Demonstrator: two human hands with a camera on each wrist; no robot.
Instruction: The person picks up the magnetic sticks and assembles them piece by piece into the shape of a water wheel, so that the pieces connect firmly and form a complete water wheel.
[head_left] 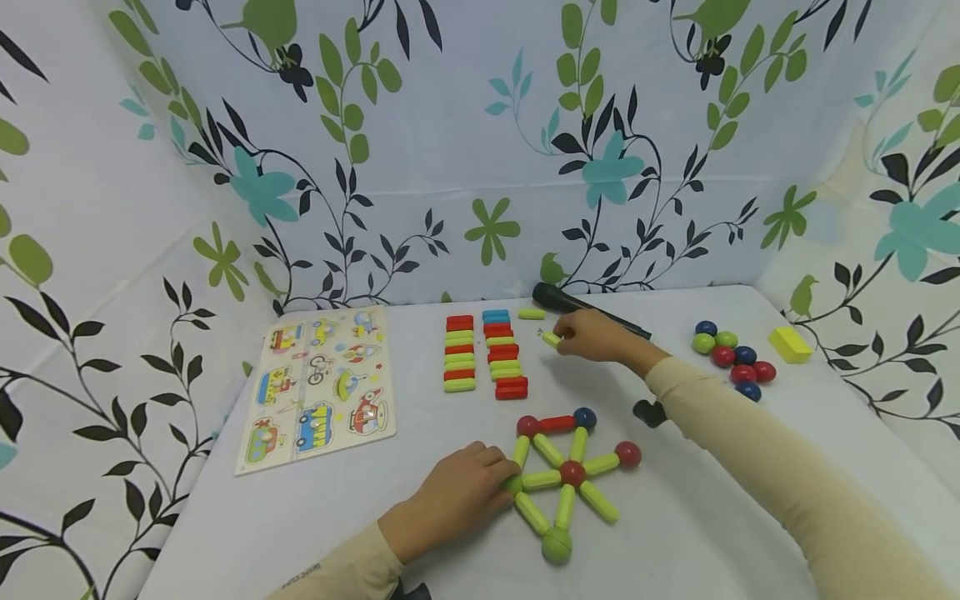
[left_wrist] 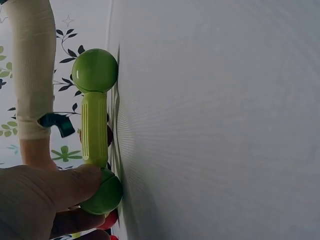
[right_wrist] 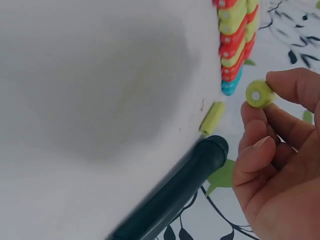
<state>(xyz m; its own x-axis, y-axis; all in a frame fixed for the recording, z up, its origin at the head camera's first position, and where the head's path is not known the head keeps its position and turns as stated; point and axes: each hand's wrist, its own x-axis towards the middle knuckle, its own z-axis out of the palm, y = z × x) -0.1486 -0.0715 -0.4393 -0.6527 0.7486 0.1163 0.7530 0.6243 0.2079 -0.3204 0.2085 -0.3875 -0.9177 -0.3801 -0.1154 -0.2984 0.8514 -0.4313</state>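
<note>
My right hand [head_left: 592, 335] pinches a short yellow-green magnetic rod [right_wrist: 259, 94] between thumb and fingers, over the back of the table. Nearest to it lies a loose yellow-green rod [head_left: 532, 314]. My left hand [head_left: 468, 492] grips a green ball [left_wrist: 105, 192] at the left corner of a flat ball-and-rod structure. That structure has a red centre ball [head_left: 572, 473] with several yellow-green rods spreading from it. On its rim are a red rod [head_left: 557, 424], a blue ball [head_left: 584, 418], a red ball [head_left: 627, 454] and a lower green ball [head_left: 557, 545]. One lower-right rod [head_left: 599, 502] has a bare outer end.
Two columns of red, yellow-green and blue rods [head_left: 460, 354] lie behind the structure. A wooden picture puzzle board [head_left: 318, 383] is at the left. A dark bar [head_left: 588, 308] lies behind my right hand. Loose balls [head_left: 723, 357] and a yellow block [head_left: 790, 344] sit at the right.
</note>
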